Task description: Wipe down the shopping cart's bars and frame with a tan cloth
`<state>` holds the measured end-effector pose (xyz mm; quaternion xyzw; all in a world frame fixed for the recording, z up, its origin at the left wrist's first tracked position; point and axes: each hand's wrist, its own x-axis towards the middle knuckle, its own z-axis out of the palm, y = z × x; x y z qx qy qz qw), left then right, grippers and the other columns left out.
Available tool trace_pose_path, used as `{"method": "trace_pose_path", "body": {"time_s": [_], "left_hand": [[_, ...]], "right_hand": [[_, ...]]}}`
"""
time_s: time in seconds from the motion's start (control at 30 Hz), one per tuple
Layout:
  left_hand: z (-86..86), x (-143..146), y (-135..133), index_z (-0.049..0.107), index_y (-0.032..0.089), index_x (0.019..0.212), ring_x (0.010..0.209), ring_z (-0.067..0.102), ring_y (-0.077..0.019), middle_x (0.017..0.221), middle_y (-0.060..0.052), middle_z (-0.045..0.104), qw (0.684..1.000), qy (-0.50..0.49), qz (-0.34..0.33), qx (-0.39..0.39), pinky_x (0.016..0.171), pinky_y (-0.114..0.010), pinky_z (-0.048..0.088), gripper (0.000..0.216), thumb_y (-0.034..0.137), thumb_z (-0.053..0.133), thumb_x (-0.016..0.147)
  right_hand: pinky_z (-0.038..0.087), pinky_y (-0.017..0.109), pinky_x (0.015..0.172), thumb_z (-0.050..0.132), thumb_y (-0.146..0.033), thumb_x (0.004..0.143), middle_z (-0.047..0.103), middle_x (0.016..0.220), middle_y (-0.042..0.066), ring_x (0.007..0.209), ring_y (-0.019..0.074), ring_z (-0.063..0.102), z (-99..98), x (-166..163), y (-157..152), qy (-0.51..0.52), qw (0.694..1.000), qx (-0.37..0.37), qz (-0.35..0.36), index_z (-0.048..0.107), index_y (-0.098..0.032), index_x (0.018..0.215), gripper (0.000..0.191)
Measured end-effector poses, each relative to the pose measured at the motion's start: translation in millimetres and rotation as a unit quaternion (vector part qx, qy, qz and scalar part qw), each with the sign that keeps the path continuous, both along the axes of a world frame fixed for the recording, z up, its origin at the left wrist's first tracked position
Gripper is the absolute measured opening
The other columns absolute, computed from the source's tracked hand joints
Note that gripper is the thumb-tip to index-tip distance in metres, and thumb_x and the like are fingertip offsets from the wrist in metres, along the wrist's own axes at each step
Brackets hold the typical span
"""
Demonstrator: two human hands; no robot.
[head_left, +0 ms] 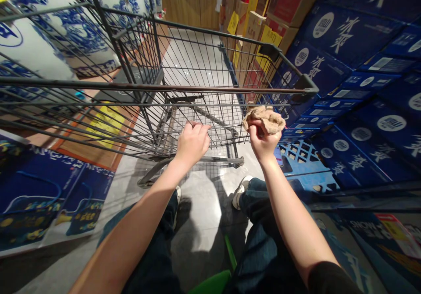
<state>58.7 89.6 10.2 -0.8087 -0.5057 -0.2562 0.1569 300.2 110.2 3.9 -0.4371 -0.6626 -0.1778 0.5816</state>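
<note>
A dark metal shopping cart (210, 88) stands sideways in front of me, its wire basket bare in the middle. My left hand (193, 141) is closed with its fingers curled at the wires on the near side of the cart. A crumpled tan cloth (265, 118) is bunched in my right hand (265, 146), which is closed round it. That cloth lies against the cart's wires, below the brownish top rail and near the right end. The wires that my left fingertips touch are partly hidden by the hand.
Large blue-and-white jars (83, 31) line a wooden shelf (82, 151) on the left. Stacked blue boxes (335, 35) rise on the right, some beside a light-blue plastic pallet (307, 178). Cartons with yellow signs (269, 40) stand farther back. A green object (213, 284) is between my legs.
</note>
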Motion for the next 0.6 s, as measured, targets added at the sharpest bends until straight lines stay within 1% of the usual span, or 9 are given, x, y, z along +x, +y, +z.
{"method": "trace_pose_path", "body": {"time_s": [0.07, 0.13, 0.23, 0.3, 0.4, 0.47, 0.53, 0.6], "left_hand": [[0.3, 0, -1, 0.072, 0.012, 0.117, 0.101, 0.059, -0.0346, 0.095, -0.013, 0.071, 1.000, 0.002, -0.002, 0.001, 0.085, -0.043, 0.053, 0.029, 0.017, 0.052, 0.096], [0.9, 0, -1, 0.072, 0.013, 0.118, 0.103, 0.059, -0.0343, 0.096, -0.013, 0.070, 1.000, 0.000, -0.002, -0.007, 0.086, -0.043, 0.053, 0.030, 0.017, 0.052, 0.097], [1.9, 0, -1, 0.072, 0.013, 0.119, 0.104, 0.059, -0.0341, 0.096, -0.013, 0.070, 1.000, -0.003, -0.002, -0.016, 0.087, -0.043, 0.053, 0.030, 0.018, 0.052, 0.097], [2.0, 1, -1, 0.072, 0.013, 0.118, 0.104, 0.059, -0.0341, 0.096, -0.013, 0.070, 1.000, -0.003, -0.003, -0.016, 0.086, -0.043, 0.053, 0.030, 0.018, 0.052, 0.097], [1.6, 1, -1, 0.072, 0.014, 0.119, 0.104, 0.059, -0.0344, 0.097, -0.014, 0.071, 1.000, -0.004, 0.000, -0.018, 0.086, -0.043, 0.053, 0.030, 0.018, 0.052, 0.097], [1.4, 0, -1, 0.071, 0.014, 0.119, 0.104, 0.059, -0.0344, 0.097, -0.013, 0.070, 1.000, -0.004, 0.001, -0.020, 0.087, -0.044, 0.053, 0.030, 0.018, 0.052, 0.097], [1.5, -1, -1, 0.071, 0.013, 0.119, 0.104, 0.059, -0.0343, 0.097, -0.013, 0.070, 1.000, -0.002, -0.004, -0.019, 0.087, -0.044, 0.053, 0.030, 0.018, 0.051, 0.097], [2.0, -1, -1, 0.071, 0.012, 0.121, 0.105, 0.059, -0.0342, 0.098, -0.014, 0.071, 1.000, 0.001, -0.012, -0.021, 0.088, -0.044, 0.053, 0.031, 0.018, 0.051, 0.098]], "right_hand": [[0.059, 0.048, 0.096, 0.060, -0.026, 0.090, 0.067, 0.099, 0.010, 0.105, 0.0240, 0.066, 3.6, -3, 0, 0.011, 0.999, 0.033, 0.011, 0.071, -0.021, 0.093, 0.012], [0.059, 0.049, 0.096, 0.060, -0.029, 0.091, 0.065, 0.109, 0.012, 0.108, 0.0245, 0.064, 6.7, -7, -1, 0.015, 0.998, 0.047, 0.030, 0.070, -0.020, 0.099, 0.015], [0.059, 0.051, 0.095, 0.061, -0.029, 0.090, 0.062, 0.111, 0.012, 0.108, 0.0249, 0.062, 6.9, -14, -4, 0.004, 0.998, 0.047, 0.038, 0.066, -0.021, 0.097, 0.012], [0.058, 0.051, 0.096, 0.062, -0.027, 0.090, 0.062, 0.111, 0.011, 0.109, 0.0256, 0.061, 2.8, -19, -8, -0.010, 0.999, 0.029, 0.035, 0.065, -0.023, 0.097, 0.009], [0.059, 0.047, 0.096, 0.060, -0.025, 0.091, 0.066, 0.110, 0.010, 0.109, 0.0252, 0.063, -7.0, -29, -13, -0.065, 0.995, -0.035, 0.065, 0.062, -0.024, 0.110, 0.019], [0.060, 0.043, 0.095, 0.059, -0.026, 0.093, 0.069, 0.110, 0.009, 0.108, 0.0242, 0.064, -11.5, -32, -13, -0.104, 0.990, -0.058, 0.078, 0.061, -0.023, 0.116, 0.024], [0.061, 0.040, 0.093, 0.060, -0.027, 0.093, 0.070, 0.108, 0.008, 0.106, 0.0231, 0.066, -11.6, -27, -10, -0.107, 0.992, -0.038, 0.054, 0.062, -0.023, 0.115, 0.022], [0.061, 0.039, 0.091, 0.062, -0.028, 0.092, 0.070, 0.103, 0.007, 0.100, 0.0223, 0.066, -7.6, -10, -4, -0.086, 0.996, -0.004, 0.011, 0.062, -0.023, 0.113, 0.022]]}}
